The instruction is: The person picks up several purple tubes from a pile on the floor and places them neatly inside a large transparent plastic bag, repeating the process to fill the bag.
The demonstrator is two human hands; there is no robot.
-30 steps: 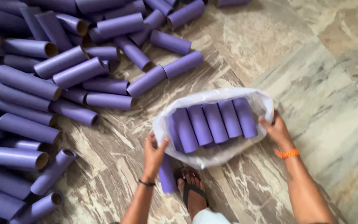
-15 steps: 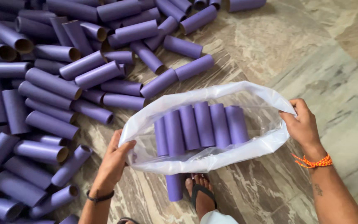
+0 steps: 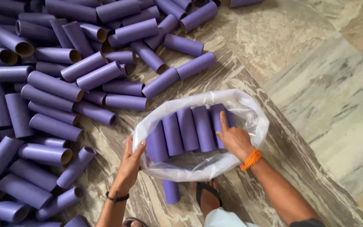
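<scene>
A clear plastic bag lies open on the marble floor with a row of purple cardboard tubes side by side inside it. My left hand grips the bag's left rim. My right hand, with an orange band at the wrist, is inside the bag mouth, fingers resting flat on the rightmost tubes. One more purple tube sticks out from under the bag near my sandalled foot.
A large heap of loose purple tubes covers the floor to the left and above. Two stray tubes lie just beyond the bag. Marble floor stretches to the right.
My right hand let go of the bag's right rim and moved inside onto the tubes. The bag mouth has narrowed, and my left hand shifted right along the rim.
</scene>
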